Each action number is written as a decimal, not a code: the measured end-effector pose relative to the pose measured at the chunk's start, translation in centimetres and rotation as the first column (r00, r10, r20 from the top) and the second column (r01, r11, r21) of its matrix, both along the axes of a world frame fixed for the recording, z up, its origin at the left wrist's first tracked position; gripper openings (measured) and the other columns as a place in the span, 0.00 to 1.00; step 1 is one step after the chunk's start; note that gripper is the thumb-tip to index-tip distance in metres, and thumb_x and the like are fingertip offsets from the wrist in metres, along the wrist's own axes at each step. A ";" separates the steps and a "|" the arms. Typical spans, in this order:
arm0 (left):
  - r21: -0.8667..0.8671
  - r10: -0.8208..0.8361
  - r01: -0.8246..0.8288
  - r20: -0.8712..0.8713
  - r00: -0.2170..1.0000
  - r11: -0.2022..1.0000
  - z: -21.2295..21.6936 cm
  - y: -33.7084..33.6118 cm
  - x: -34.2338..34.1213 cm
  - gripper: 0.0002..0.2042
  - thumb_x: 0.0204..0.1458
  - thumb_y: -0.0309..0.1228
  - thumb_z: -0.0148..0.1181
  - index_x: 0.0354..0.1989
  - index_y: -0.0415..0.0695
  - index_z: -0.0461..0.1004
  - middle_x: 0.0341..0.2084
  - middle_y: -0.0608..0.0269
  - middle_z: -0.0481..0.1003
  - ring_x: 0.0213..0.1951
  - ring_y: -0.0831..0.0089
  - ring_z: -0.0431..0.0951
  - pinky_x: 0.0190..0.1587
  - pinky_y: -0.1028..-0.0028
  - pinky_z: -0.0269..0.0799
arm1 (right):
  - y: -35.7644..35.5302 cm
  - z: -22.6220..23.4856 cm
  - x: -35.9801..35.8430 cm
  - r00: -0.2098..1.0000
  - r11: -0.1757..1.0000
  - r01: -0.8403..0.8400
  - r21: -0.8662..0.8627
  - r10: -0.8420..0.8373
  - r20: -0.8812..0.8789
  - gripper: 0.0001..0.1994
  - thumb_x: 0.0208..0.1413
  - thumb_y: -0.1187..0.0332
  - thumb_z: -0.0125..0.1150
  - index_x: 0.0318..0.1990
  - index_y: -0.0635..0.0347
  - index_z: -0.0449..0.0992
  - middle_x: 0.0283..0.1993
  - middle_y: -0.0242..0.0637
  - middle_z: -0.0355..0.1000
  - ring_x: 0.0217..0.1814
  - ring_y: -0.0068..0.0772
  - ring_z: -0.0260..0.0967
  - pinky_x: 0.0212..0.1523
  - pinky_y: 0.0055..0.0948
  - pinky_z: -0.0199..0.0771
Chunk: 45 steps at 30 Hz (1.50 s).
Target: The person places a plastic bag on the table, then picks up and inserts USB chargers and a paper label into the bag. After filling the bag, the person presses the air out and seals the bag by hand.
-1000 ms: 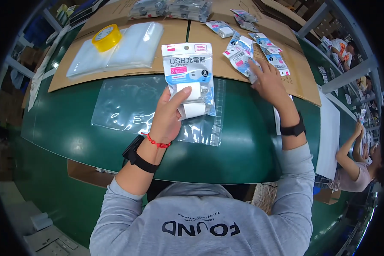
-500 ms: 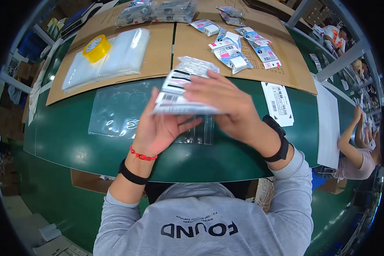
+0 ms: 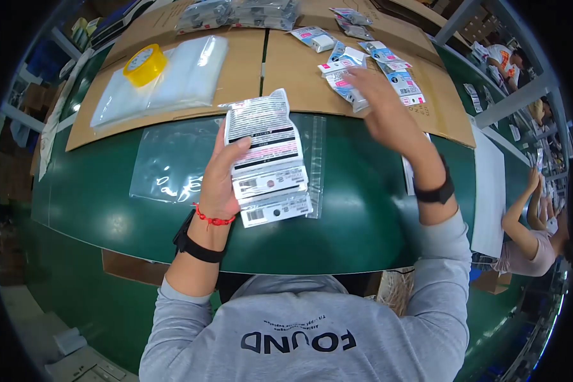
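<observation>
My left hand (image 3: 221, 175) grips a small stack of flat retail packets (image 3: 265, 140), thumb on top. Their white printed backs face up, and at least two overlap, with the lower header strips showing. My right hand (image 3: 391, 118) is stretched forward with extended fingers over the loose blue-and-white packets (image 3: 345, 88) on the cardboard. Whether its fingertips touch a packet is hard to tell. Some of these packets show a white block-shaped item inside. Beneath my left hand lies a clear plastic bag (image 3: 165, 162), flat on the green table.
A yellow tape roll (image 3: 145, 65) rests on a stack of clear bags (image 3: 194, 73) on the cardboard sheet (image 3: 293, 79). Grey bagged items (image 3: 264, 14) sit at the far edge. My right forearm partly covers a white label sheet (image 3: 408, 175). Another person (image 3: 531, 242) works at the right.
My right hand has left the held packets and moved right and forward to the loose ones. The stack in my left hand has turned and now lies more face-on.
</observation>
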<state>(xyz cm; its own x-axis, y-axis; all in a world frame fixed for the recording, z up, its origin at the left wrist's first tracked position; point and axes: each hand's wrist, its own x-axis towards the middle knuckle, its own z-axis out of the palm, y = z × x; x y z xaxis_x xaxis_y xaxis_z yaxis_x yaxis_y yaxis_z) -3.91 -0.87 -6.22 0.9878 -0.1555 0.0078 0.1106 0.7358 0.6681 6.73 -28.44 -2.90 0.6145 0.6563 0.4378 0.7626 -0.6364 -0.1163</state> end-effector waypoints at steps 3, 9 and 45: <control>-0.246 -0.045 0.041 -0.010 0.999 0.968 -0.1 -0.2 0.6 0.23 0.58 0.31 0.45 0.63 0.44 0.54 0.54 0.56 0.67 0.53 0.65 0.70 0.55 0.66 0.67 | -3.3 -3.2 3.3 0.995 0.994 0.094 -0.063 -0.095 -0.016 0.31 0.39 0.85 0.50 0.57 0.59 0.66 0.59 0.49 0.63 0.62 0.51 0.59 0.63 0.40 0.57; -0.155 0.034 -0.025 0.057 0.998 0.988 -0.3 0.1 0.6 0.22 0.59 0.35 0.44 0.62 0.44 0.56 0.53 0.56 0.67 0.53 0.65 0.70 0.56 0.66 0.66 | -1.6 -2.8 1.9 0.982 0.976 0.161 -0.150 -0.174 -0.075 0.26 0.43 0.78 0.58 0.55 0.59 0.69 0.54 0.49 0.67 0.54 0.50 0.65 0.56 0.38 0.64; 0.520 0.102 -0.255 0.304 0.947 0.816 1.2 -2.2 0.1 0.17 0.55 0.31 0.57 0.51 0.42 0.63 0.42 0.58 0.72 0.43 0.70 0.74 0.44 0.70 0.70 | 3.4 -1.8 -8.7 0.369 0.388 0.632 0.671 0.610 -0.701 0.20 0.60 0.66 0.52 0.56 0.65 0.64 0.50 0.40 0.71 0.48 0.25 0.71 0.49 0.24 0.70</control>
<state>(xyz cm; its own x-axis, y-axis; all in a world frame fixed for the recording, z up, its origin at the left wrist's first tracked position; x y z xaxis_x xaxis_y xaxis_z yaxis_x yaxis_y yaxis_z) -3.86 -3.11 -5.03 0.9737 -0.0304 0.2257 -0.2128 0.2310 0.9494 -1.93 -24.99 -4.75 0.9399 0.3277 -0.0963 -0.1996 0.2985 -0.9333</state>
